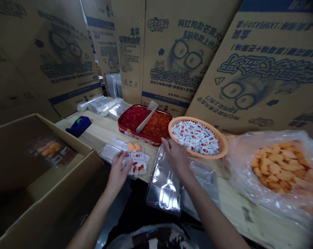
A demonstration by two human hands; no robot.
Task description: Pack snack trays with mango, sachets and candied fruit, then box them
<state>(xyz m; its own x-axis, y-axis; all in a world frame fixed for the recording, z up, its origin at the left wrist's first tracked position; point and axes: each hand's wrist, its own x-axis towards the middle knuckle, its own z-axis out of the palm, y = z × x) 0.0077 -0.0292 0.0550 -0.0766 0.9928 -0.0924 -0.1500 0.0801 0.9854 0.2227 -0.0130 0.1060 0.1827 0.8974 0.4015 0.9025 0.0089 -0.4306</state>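
In the head view, a clear plastic pack (135, 160) containing orange pieces (134, 147) and sachets (139, 162) lies on the wooden desk (249, 216), and its edge is clamped by the fingers (124, 162) of the left hand (117, 172). Just right of the pack, the right hand (175, 157) is held with fingers (166, 143) together above a clear blister tray (163, 188), near an orange basket (187, 120) of sachets.
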